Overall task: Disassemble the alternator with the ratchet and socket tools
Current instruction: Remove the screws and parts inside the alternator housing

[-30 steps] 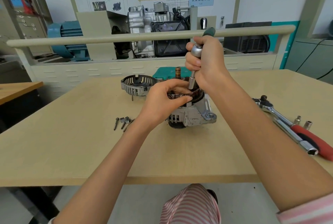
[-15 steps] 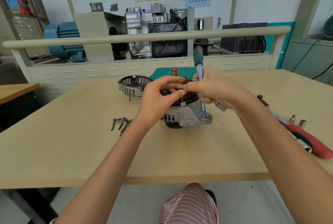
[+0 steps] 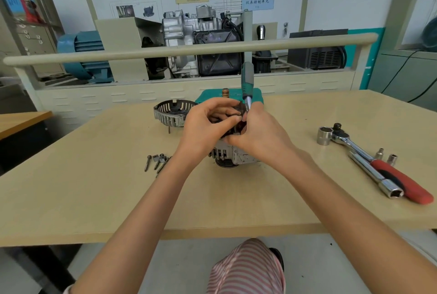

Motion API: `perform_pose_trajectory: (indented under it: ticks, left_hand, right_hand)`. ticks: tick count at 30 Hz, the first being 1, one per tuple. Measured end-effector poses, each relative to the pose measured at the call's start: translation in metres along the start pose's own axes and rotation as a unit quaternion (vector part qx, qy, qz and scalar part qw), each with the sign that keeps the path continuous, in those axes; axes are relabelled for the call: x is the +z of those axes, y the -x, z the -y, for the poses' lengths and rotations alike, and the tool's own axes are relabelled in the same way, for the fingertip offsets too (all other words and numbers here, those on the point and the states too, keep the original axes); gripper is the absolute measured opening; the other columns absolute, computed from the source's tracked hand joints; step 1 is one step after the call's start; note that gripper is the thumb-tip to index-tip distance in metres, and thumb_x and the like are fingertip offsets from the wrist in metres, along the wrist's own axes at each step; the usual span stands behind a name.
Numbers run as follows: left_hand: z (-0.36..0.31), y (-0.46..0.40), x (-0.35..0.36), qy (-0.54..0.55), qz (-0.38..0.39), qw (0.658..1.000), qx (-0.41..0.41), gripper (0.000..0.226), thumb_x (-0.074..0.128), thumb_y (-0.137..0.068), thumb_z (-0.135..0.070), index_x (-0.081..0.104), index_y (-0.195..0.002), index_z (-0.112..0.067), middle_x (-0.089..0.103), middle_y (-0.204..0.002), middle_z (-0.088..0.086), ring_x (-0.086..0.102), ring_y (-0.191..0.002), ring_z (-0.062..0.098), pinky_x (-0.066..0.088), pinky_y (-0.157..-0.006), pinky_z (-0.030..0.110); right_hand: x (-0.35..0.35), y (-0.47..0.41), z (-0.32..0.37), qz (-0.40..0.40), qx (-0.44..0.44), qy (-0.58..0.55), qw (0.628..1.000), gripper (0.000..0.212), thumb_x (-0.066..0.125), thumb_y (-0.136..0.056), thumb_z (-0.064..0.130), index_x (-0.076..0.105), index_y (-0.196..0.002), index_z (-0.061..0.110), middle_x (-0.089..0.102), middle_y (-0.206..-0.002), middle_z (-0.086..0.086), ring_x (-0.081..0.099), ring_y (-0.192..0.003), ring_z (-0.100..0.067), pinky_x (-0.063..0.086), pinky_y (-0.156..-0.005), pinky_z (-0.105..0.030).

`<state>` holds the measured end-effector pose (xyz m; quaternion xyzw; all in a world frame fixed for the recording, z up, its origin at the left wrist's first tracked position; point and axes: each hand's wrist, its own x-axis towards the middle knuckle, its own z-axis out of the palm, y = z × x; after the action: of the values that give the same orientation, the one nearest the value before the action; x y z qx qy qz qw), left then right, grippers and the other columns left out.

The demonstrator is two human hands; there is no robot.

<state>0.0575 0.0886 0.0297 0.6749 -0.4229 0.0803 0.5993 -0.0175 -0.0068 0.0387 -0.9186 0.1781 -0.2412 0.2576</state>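
Note:
The alternator [image 3: 233, 155] stands at the middle of the table [image 3: 94, 199], its top mostly hidden by both hands. My left hand [image 3: 205, 128] curls over its open top and pinches a small part there. My right hand [image 3: 260, 133] holds a small green-handled ratchet [image 3: 247, 83], whose handle sticks up above the fingers, and its fingertips meet the left hand's over the alternator. The removed slotted end cover [image 3: 171, 114] lies behind on the left. Loose bolts [image 3: 157, 161] lie left of the alternator.
At the right lie a red-handled ratchet [image 3: 387, 173] with a large socket [image 3: 324, 136], an extension bar [image 3: 376, 179] and two small sockets [image 3: 386, 157]. A green case [image 3: 208, 96] sits behind the alternator. A rail and a display engine stand beyond the table.
My right hand has lowered from above the alternator, tipping the small ratchet so its handle points up. Its fingers have come down to meet my left hand on the alternator's top.

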Motion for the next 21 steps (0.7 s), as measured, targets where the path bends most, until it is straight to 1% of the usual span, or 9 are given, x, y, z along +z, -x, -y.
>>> perform_pose_trajectory:
  ticks: [3,5,7,9,11,14,16,21]
  left_hand:
    - [-0.001,0.001,-0.002,0.006,-0.007,1.0,0.0,0.027,0.072,-0.078,-0.002,0.067,-0.099,-0.018,0.069,-0.085,-0.005,0.063,-0.08,0.007,0.052,-0.081,0.022]
    - [-0.002,0.001,-0.003,0.012,-0.014,1.0,0.002,0.026,0.071,-0.079,-0.003,0.067,-0.1,-0.018,0.069,-0.087,-0.005,0.064,-0.081,0.005,0.052,-0.082,0.021]
    - [-0.003,0.0,-0.004,0.028,-0.025,0.999,0.004,0.027,0.07,-0.08,-0.002,0.067,-0.1,-0.019,0.068,-0.086,-0.006,0.063,-0.079,0.001,0.052,-0.082,0.019]
    - [-0.005,0.0,-0.005,0.05,-0.036,0.998,0.008,0.029,0.068,-0.081,0.0,0.066,-0.099,-0.023,0.066,-0.085,-0.005,0.063,-0.075,0.0,0.052,-0.079,0.017]
    - [-0.006,0.0,-0.006,0.064,-0.055,0.996,0.01,0.03,0.067,-0.082,0.001,0.066,-0.097,-0.026,0.065,-0.085,-0.005,0.063,-0.073,0.0,0.051,-0.076,0.016]
    - [-0.007,-0.002,-0.01,0.071,-0.066,0.995,0.007,0.03,0.065,-0.083,0.001,0.067,-0.093,-0.028,0.065,-0.085,-0.005,0.064,-0.072,-0.001,0.052,-0.072,0.016]
    - [-0.007,-0.004,-0.011,0.074,-0.058,0.996,0.001,0.029,0.064,-0.084,0.001,0.067,-0.094,-0.026,0.065,-0.086,-0.004,0.065,-0.073,0.002,0.055,-0.071,0.021]
    - [-0.007,-0.006,-0.009,0.058,-0.056,0.997,-0.001,0.027,0.063,-0.085,0.0,0.067,-0.096,-0.025,0.065,-0.088,-0.003,0.065,-0.078,0.009,0.057,-0.076,0.028]
  right_hand:
    - [-0.001,0.001,0.001,-0.005,0.007,-0.026,1.0,0.044,0.07,-0.08,0.031,0.037,-0.102,0.012,0.05,-0.078,0.004,0.056,-0.079,-0.021,0.041,-0.061,-0.032]
    - [-0.001,0.002,0.002,-0.008,0.008,-0.031,0.999,0.041,0.069,-0.081,0.028,0.038,-0.103,0.012,0.053,-0.083,0.001,0.056,-0.08,-0.021,0.042,-0.063,-0.033]
    - [-0.001,0.003,0.002,-0.018,0.005,-0.04,0.999,0.034,0.066,-0.083,0.024,0.038,-0.1,0.013,0.053,-0.086,0.0,0.055,-0.082,-0.022,0.043,-0.066,-0.034]
    - [-0.002,0.004,0.003,-0.032,0.0,-0.054,0.998,0.027,0.062,-0.085,0.019,0.038,-0.097,0.014,0.052,-0.086,0.0,0.055,-0.083,-0.023,0.046,-0.07,-0.037]
    - [-0.003,0.005,0.004,-0.043,-0.015,-0.059,0.997,0.023,0.059,-0.085,0.014,0.038,-0.096,0.015,0.049,-0.081,0.003,0.056,-0.084,-0.023,0.049,-0.074,-0.041]
    - [-0.002,0.004,0.006,-0.049,-0.038,-0.059,0.996,0.023,0.059,-0.084,0.014,0.039,-0.096,0.015,0.05,-0.077,0.005,0.056,-0.079,-0.021,0.05,-0.072,-0.042]
    - [-0.001,0.004,0.005,-0.052,-0.04,-0.072,0.995,0.025,0.061,-0.085,0.016,0.039,-0.095,0.016,0.049,-0.073,0.008,0.054,-0.074,-0.016,0.05,-0.071,-0.04]
    - [0.001,0.003,0.004,-0.06,-0.043,-0.103,0.992,0.026,0.063,-0.083,0.015,0.04,-0.094,0.017,0.048,-0.072,0.01,0.049,-0.068,-0.009,0.049,-0.069,-0.038]
